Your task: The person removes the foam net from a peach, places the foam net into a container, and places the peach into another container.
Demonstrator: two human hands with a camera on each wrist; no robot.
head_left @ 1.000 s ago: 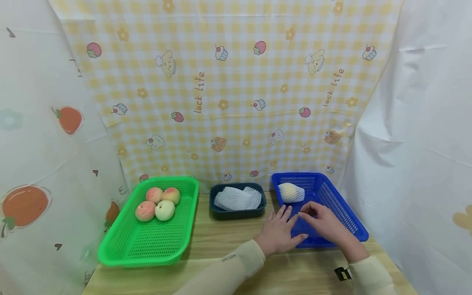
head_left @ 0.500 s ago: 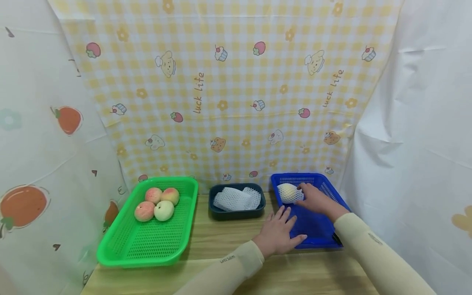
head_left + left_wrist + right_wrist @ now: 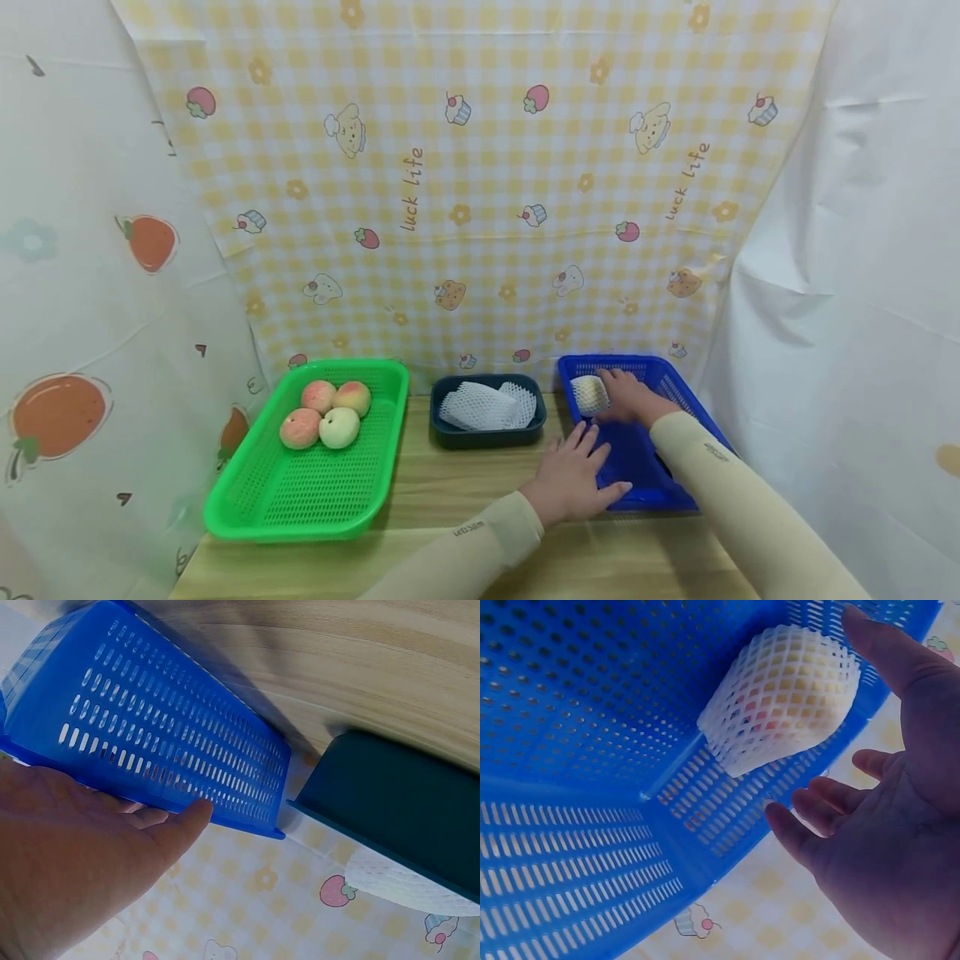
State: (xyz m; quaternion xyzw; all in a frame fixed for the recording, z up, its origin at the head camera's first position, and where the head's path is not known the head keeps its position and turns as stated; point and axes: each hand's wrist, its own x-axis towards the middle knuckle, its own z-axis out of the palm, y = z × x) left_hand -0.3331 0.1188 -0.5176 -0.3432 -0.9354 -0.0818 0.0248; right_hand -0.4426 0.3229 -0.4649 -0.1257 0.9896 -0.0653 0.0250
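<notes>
A pale yellow peach (image 3: pixel 589 395) in a white foam net lies at the back left of the blue basket (image 3: pixel 630 471). My right hand (image 3: pixel 632 398) reaches over the basket, close beside the netted peach on its right. In the right wrist view, that hand's fingers (image 3: pixel 881 656) are spread and loosely bent, with a gap between them and the foam net (image 3: pixel 780 705). Flat and spread, my left hand (image 3: pixel 572 483) lies at the basket's left rim. The left wrist view shows its fingers along the rim of the blue basket (image 3: pixel 172 742), holding nothing.
On the left stands a green basket (image 3: pixel 307 500) with several peaches (image 3: pixel 339 427) at its back. A dark tray (image 3: pixel 487 438) of white foam nets (image 3: pixel 480 407) sits between the two baskets. A checked cloth (image 3: pixel 480 183) hangs behind.
My right hand has moved from the front of the blue basket, where its fingertips were together, back to the netted peach, and its fingers have spread. The left hand has stayed at the rim.
</notes>
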